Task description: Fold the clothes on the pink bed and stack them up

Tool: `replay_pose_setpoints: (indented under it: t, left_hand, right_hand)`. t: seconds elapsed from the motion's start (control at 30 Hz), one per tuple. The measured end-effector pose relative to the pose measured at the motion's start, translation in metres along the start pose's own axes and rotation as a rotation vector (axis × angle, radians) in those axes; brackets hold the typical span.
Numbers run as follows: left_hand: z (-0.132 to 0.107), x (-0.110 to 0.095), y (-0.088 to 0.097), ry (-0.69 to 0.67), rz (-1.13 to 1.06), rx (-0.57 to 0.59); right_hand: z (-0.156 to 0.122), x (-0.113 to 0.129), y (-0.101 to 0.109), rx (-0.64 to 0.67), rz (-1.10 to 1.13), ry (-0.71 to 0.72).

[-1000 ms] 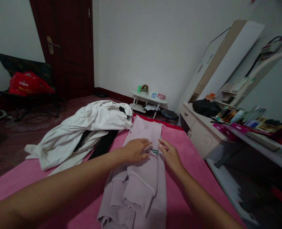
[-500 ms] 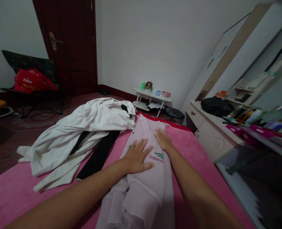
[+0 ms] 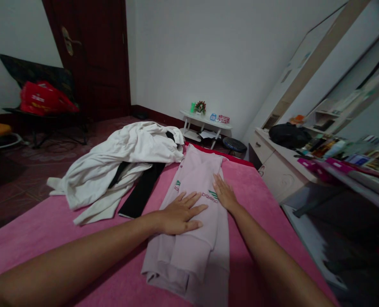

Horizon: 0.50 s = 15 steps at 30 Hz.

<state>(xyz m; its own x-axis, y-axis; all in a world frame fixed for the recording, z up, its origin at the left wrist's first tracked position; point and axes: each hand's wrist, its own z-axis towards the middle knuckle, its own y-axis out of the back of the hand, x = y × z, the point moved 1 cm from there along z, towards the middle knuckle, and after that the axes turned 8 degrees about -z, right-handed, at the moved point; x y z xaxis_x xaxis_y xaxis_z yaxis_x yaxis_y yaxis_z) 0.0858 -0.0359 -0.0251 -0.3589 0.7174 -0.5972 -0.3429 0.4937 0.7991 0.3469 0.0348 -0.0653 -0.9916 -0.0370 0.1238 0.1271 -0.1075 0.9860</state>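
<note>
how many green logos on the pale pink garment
2: one green logo by the right hand, another beyond the left hand, near the left edge of the garment. Folds or hands may hide more.

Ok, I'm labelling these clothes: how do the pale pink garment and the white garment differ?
The pale pink garment is laid in a long, narrow strip, while the white garment sprawls in a rumpled heap. The pale pink garment bears printed lettering; the white garment shows no print. The left hand rests on the pale pink garment, while neither hand touches the white garment. Both garments lie on the pink cover.
</note>
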Motion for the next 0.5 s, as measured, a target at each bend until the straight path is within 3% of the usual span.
replay_pose_setpoints:
  t: [0.13,0.23,0.37,0.5]
  left_hand:
    - [-0.034,-0.001,0.004,-0.106,-0.248,-0.044]
    - [-0.064,0.019,0.013,-0.167,-0.356,-0.119]
    - [-0.093,0.053,0.031,-0.149,-0.151,-0.204]
    - [-0.092,0.052,0.045,-0.221,0.009,-0.164]
  right_hand:
    - [-0.052,-0.005,0.007,-0.090,0.007,0.267]
    - [-0.091,-0.013,0.020,-0.151,0.030,0.448]
    - [-0.123,-0.016,0.039,-0.162,0.034,0.605]
    - [-0.128,0.003,0.047,-0.135,0.080,0.703]
